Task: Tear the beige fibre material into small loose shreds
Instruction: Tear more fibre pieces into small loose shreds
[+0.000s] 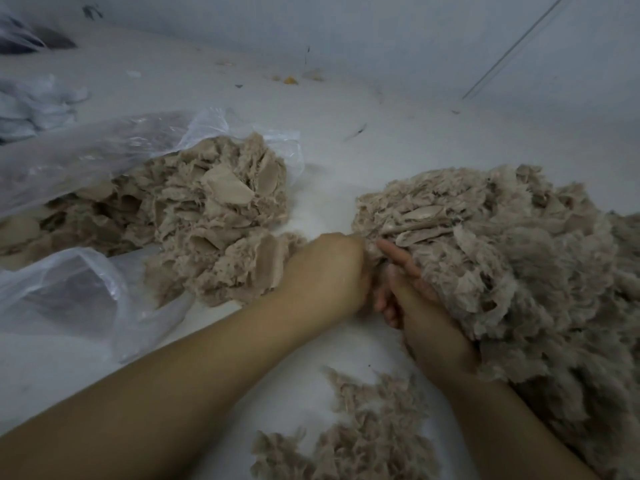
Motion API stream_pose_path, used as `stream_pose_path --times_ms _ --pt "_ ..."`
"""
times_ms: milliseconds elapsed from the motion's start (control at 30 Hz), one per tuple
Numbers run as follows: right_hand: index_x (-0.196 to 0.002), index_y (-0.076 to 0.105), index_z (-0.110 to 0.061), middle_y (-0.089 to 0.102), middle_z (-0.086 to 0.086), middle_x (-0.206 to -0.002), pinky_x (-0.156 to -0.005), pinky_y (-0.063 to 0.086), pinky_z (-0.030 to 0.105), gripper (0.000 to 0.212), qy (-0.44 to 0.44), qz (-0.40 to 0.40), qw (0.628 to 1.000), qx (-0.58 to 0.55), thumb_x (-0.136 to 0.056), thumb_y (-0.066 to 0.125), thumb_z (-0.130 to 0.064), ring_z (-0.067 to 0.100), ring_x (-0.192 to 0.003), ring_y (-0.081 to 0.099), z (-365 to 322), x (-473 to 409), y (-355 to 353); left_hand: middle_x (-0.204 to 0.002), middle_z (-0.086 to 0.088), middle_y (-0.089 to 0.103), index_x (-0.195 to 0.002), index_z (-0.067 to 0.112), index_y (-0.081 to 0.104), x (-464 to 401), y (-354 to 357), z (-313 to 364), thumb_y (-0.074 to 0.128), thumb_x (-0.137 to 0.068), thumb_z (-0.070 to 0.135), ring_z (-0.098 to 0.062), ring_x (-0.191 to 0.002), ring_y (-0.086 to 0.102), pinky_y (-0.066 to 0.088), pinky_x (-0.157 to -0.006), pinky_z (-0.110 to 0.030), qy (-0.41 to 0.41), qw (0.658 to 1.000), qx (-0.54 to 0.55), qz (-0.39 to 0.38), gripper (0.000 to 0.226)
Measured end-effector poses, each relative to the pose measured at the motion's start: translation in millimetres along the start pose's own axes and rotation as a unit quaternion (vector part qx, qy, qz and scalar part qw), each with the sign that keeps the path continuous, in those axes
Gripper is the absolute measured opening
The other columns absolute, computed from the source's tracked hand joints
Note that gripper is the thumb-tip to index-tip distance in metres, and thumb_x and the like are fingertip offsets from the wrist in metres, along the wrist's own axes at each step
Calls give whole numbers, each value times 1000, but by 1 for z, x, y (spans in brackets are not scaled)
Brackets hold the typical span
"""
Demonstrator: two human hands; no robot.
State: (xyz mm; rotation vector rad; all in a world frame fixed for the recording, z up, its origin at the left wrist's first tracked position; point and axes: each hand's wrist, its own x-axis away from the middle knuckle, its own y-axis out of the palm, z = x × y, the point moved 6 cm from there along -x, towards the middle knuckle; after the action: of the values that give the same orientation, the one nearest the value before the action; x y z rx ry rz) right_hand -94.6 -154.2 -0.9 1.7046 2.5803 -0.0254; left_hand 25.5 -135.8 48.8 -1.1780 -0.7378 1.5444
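Beige fibre material lies in two heaps on the white floor. The left heap [214, 216] is chunky, with flat compact pieces, and spills out of a clear plastic bag [86, 157]. The right heap [512, 265] is fluffier and looser. My left hand [329, 271] and my right hand [419, 303] meet at the near left edge of the right heap, both closed on a small tuft of fibre [372, 251] held between them. The fingertips are partly hidden by each other. More loose shreds [363, 434] lie on the floor below my hands.
A second crumpled clear bag [69, 289] lies at the near left. White plastic or cloth [34, 102] is piled at the far left. Small scraps of debris [291, 79] dot the floor by the far wall. A thin cable [512, 50] runs down the wall at right.
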Motion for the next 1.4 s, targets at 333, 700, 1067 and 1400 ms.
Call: stream_pose_path --times_ms 333,700,1067,1400 --pt "-83 65 -24 54 -4 -53 -39 32 14 29 18 26 999 14 -101 41 -26 2 -41 39 3 -2 -1 -56 -3 55 -57 14 56 -13 39 -23 68 -85 11 -15 -54 53 42 -51 -26 -122 951 283 10 31" --pt "-80 60 -19 50 -10 -51 -42 32 12 21 21 -10 998 60 -98 50 -17 0 -42 40 0 1 5 -73 8 47 -63 25 47 19 21 -30 69 -83 -1 -1 -62 45 35 -60 -15 -7 960 279 11 40" --pt "-64 53 -15 47 14 -63 -42 34 14 42 93 21 992 82 -102 41 -29 4 -43 39 8 0 0 -75 -14 52 -60 4 42 43 14 -19 54 -65 -15 -24 -73 52 41 -60 -32 85 958 273 -12 23" --pt "-75 54 -21 49 -6 -54 -48 36 19 27 158 35 984 76 -99 49 -31 5 -46 41 17 0 3 -71 -11 51 -53 15 32 52 5 -28 55 -63 -2 3 -81 57 37 -66 -19 -2 901 433 -14 30"
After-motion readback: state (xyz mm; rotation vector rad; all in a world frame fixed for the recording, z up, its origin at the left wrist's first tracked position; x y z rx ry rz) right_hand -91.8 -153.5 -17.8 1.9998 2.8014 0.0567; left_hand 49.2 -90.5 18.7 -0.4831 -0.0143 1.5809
